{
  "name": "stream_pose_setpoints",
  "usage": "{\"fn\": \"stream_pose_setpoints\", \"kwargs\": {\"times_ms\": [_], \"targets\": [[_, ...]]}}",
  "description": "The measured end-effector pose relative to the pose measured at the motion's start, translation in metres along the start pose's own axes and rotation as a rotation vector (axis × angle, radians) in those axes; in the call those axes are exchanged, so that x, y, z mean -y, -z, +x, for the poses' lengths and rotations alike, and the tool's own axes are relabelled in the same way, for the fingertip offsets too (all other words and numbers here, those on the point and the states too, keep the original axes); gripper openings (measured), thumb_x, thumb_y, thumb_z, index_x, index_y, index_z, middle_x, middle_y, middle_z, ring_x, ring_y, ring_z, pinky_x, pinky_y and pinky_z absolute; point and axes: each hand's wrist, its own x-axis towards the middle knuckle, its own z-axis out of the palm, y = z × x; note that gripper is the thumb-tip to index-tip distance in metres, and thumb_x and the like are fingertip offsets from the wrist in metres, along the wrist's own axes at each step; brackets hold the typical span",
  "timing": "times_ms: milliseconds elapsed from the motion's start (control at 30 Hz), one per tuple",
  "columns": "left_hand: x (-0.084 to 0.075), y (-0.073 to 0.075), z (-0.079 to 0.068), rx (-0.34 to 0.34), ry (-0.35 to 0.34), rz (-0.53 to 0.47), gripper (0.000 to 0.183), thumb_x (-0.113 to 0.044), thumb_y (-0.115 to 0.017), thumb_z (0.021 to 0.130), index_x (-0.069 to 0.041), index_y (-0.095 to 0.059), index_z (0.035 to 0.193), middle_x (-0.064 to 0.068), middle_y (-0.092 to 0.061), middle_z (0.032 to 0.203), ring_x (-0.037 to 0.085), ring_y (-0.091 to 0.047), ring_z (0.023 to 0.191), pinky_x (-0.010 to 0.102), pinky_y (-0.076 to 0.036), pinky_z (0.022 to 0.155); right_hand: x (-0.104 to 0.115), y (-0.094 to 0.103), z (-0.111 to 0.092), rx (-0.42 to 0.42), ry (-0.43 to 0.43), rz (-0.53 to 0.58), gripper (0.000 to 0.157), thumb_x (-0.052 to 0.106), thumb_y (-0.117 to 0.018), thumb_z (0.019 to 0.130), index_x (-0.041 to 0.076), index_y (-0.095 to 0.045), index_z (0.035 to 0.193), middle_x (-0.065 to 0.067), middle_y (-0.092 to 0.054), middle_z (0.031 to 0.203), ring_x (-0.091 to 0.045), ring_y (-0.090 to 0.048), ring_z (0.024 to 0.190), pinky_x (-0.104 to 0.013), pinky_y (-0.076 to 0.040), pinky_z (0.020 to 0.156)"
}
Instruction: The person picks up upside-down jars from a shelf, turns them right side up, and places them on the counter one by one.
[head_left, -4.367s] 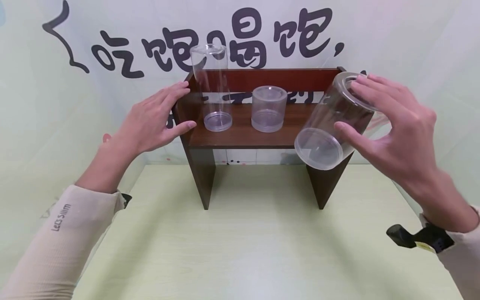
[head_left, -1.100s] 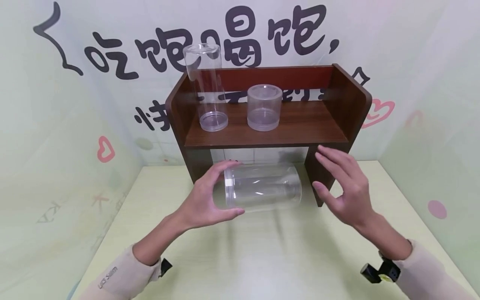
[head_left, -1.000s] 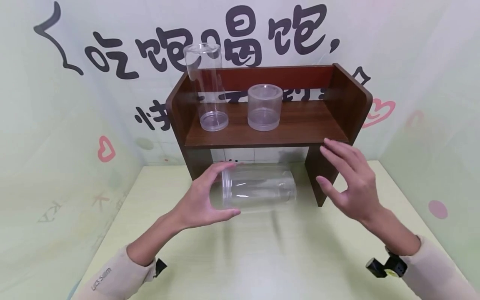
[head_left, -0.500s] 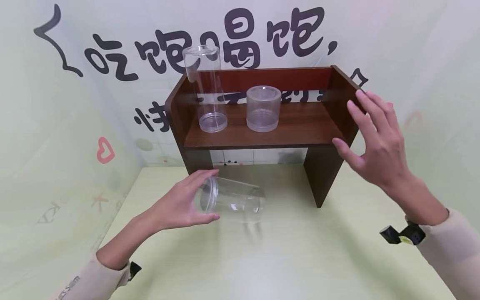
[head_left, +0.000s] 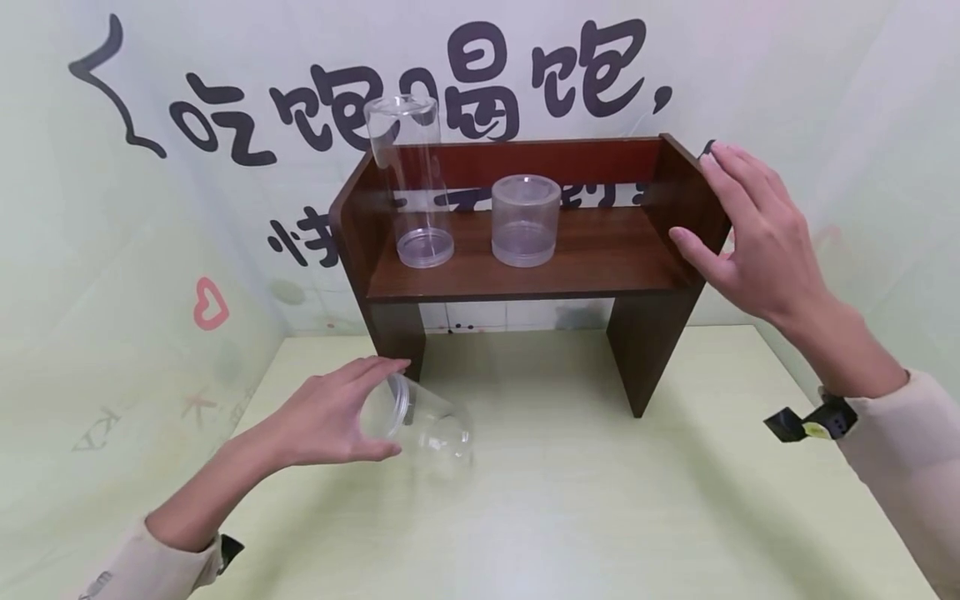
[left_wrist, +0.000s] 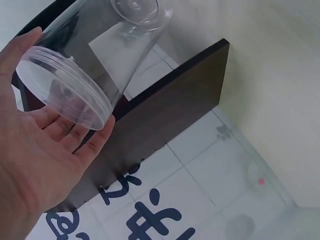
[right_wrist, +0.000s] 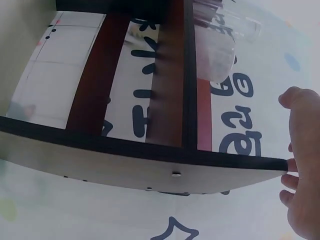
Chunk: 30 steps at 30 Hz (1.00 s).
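Observation:
My left hand [head_left: 326,421] grips a clear plastic jar [head_left: 438,425] by its ridged end, low at the front left of the brown wooden shelf [head_left: 600,271]. The jar lies tilted in the air, its far end toward the right. In the left wrist view, thumb and fingers curl round the jar's rim [left_wrist: 67,75]. My right hand [head_left: 765,237] rests at the upper edge of the shelf's right side panel, fingers nearly straight. In the right wrist view, its fingertips touch that panel [right_wrist: 235,175], with the thumb held apart.
A tall clear jar [head_left: 408,196] stands upright at the shelf's left end. Beside it, near the middle, is a short clear jar [head_left: 525,221]. The shelf stands on a pale table [head_left: 525,500] before a wall sheet [head_left: 247,50] with black lettering.
The jar was in my right hand at first, then passed to my left, which has carried it down and left, tilting it. My right hand has risen to the shelf's right panel.

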Motion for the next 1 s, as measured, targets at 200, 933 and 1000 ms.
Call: {"fn": "stream_pose_setpoints", "kwargs": {"times_ms": [200,933,1000], "targets": [[0.006,0.005,-0.006,0.056,-0.003,0.057,0.097,-0.051,-0.090,0.071,-0.014,-0.054,0.153,0.011,-0.065,0.139,0.030,-0.067,0.122,0.047,-0.061,0.074,-0.010,0.002,0.002,0.143,-0.071,-0.004,0.072,0.043,-0.067,0.099,-0.005,-0.053,0.151,-0.023,-0.050,0.159,-0.041,-0.043,0.150,-0.053,-0.035,0.125],[0.028,0.012,-0.010,0.310,0.037,0.122,0.092,-0.037,-0.094,0.068,-0.011,-0.058,0.148,0.014,-0.062,0.141,0.039,-0.061,0.123,0.059,-0.059,0.084,-0.020,-0.015,0.003,0.129,-0.152,0.005,0.060,0.015,-0.075,0.095,0.001,-0.057,0.150,-0.019,-0.056,0.155,-0.037,-0.051,0.146,-0.059,-0.046,0.115],[0.030,0.011,-0.011,0.322,0.042,0.125,0.092,-0.036,-0.094,0.068,-0.011,-0.058,0.148,0.014,-0.062,0.141,0.039,-0.061,0.123,0.059,-0.059,0.086,-0.020,-0.017,0.003,0.122,-0.148,0.006,0.060,0.015,-0.075,0.095,0.002,-0.057,0.150,-0.019,-0.056,0.155,-0.037,-0.052,0.146,-0.059,-0.046,0.115]]}}
